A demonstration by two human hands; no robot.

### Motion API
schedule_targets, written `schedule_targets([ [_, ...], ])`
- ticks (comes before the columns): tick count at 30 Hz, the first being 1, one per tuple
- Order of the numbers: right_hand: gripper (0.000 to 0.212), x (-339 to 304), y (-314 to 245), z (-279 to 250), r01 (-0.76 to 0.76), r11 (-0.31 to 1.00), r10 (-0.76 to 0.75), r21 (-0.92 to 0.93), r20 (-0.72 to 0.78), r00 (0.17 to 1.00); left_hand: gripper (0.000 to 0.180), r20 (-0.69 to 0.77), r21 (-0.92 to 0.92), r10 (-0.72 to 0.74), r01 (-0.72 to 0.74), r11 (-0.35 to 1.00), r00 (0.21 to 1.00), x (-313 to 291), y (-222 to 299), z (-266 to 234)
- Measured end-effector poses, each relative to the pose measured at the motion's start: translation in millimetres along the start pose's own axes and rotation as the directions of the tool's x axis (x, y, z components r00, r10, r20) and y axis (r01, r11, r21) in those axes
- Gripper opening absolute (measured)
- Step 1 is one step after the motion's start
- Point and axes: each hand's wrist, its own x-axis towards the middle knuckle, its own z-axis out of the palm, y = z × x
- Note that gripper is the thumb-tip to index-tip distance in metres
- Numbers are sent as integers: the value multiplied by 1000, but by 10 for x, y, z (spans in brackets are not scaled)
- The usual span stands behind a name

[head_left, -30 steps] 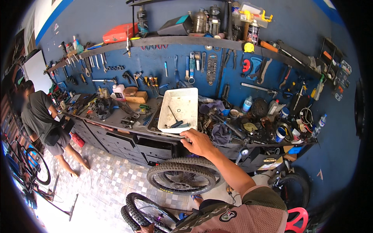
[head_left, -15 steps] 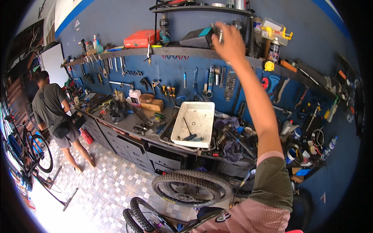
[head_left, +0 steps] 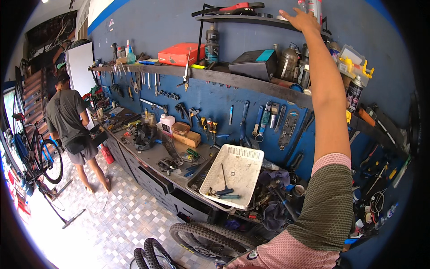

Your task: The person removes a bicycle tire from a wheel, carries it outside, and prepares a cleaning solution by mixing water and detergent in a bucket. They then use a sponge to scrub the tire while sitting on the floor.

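Observation:
My right hand is raised at the top shelf, its arm stretched up from the lower right. The fingers are spread, with the thumb side toward the left. Just behind the hand stand a red and white can and a small clear bottle; whether the fingertips touch either cannot be made out. I see nothing held in the hand. Left of it on this shelf lies a black and red bicycle saddle. My left hand is out of view.
A black box, a red box and bottles line the lower shelf. Hand tools hang on the blue wall. A white basket holding tools sits on the bench. Bicycle wheels stand below; another person stands at far left.
My right hand has moved up from beside the black box on the lower shelf to the top shelf. The view has shifted upward and to the right.

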Motion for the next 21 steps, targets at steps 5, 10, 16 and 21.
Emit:
schedule_targets([
  [5, 105, 156, -19, 50, 54, 998, -52, -27, 59, 997, 98, -16, -10, -16, 15, 1000, 1000, 64, 63, -34],
  [10, 102, 406, 9, 49, 69, 994, -54, -85, 176, 983, 99, -27, -29, -27, 26, 999, 999, 84, 42, 5],
  [16, 87, 441, 49, 134, -34, 996, 43, -77, 118, 992, 100, -43, -63, -77, 74, 995, 996, -26, -238, 142],
  [21, 73, 214, -94, 200, 135, 991, -130, -1, -281, 951, 101, -39, -97, -113, 109, 989, 993, -192, -999, 476],
])
